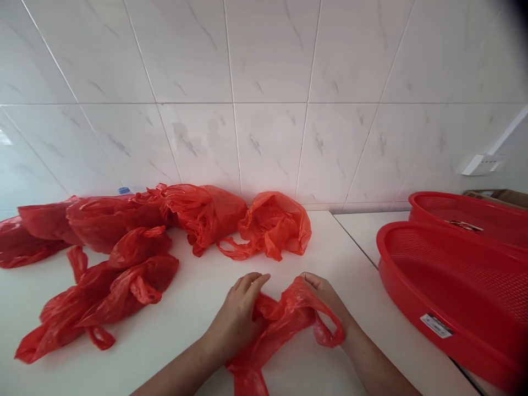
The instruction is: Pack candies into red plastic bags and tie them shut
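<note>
A crumpled red plastic bag (284, 322) hangs between my two hands above the white table, its lower end trailing toward me. My left hand (236, 316) curls against the bag's left side, with thumb and fingertips pointing up and away; part of the grip is hidden. At the bag's upper right edge, my right hand (319, 289) pinches the plastic, fingers closed. A loop handle (334, 333) of the bag droops over my right wrist. Whether anything is inside the bag cannot be made out.
Red plastic bags (206, 212) line the tiled wall, and a bunched one (274, 223) sits straight ahead. More knotted red bags (107, 291) lie at left. Two red perforated baskets (412, 300) stand at right, near a socket strip (482, 165) and a cardboard box (501, 195).
</note>
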`<state>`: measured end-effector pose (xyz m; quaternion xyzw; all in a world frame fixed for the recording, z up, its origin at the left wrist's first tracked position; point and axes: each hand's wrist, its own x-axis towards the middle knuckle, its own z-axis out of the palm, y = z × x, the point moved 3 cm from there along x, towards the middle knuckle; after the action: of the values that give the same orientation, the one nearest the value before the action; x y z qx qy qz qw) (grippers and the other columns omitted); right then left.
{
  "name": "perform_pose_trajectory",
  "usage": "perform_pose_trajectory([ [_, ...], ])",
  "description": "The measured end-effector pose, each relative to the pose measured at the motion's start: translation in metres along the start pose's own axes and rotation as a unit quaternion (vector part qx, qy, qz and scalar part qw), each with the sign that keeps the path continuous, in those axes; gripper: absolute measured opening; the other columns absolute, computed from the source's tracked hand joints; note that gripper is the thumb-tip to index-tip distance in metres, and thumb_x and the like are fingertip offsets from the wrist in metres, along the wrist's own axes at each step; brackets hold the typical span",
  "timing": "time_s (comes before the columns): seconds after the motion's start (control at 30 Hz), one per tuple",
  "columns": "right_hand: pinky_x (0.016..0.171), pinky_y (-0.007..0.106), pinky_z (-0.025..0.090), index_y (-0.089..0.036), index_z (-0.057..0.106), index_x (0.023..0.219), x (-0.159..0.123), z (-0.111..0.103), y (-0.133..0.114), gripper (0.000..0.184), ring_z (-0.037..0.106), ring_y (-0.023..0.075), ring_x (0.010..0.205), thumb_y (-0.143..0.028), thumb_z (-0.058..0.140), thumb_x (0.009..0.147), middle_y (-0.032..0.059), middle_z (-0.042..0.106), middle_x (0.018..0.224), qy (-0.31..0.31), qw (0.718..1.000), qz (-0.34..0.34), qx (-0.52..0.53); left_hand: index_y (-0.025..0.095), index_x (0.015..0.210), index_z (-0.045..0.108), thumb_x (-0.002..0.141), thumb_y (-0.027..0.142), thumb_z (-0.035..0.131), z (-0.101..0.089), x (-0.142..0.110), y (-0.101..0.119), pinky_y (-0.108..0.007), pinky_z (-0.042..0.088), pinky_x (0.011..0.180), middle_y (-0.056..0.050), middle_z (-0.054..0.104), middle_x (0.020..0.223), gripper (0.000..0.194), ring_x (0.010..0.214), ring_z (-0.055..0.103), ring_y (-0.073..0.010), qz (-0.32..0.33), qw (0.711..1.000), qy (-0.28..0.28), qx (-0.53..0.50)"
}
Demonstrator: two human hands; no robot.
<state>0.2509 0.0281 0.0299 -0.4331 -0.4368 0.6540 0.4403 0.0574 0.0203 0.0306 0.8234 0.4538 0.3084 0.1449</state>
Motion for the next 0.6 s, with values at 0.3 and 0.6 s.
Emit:
perform_pose_trajectory([
  [0.3,0.048,0.020,0.026,-0.019,0.037,0.062,0.000,-0.016,-0.009,0.032,0.032,0.0064,0.052,-0.027,0.066,0.070,-0.0063,0.036,0.058,0.081,0.991,-0.049,0.092,0.023,0.104,0.057,0.086,0.029,0.049,-0.041,0.005,-0.031,-0.036,0.050,0.076,-0.006,0.061,0.102,0.020,0.093,0.059,-0.0211,-0.109,0.982,0.153,-0.030],
  [0.6,0.050,0.020,0.034,-0.018,0.047,0.064,-0.013,0.002,-0.013,0.031,0.041,0.0074,0.051,-0.037,0.066,0.078,-0.0041,0.048,0.059,0.006,0.996,-0.001,0.086,0.028,0.114,0.060,0.066,0.006,0.050,-0.011,-0.003,0.009,-0.036,0.044,0.084,-0.005,0.063,0.113,0.054,0.097,0.058,-0.0243,-0.060,0.998,-0.023,-0.010],
])
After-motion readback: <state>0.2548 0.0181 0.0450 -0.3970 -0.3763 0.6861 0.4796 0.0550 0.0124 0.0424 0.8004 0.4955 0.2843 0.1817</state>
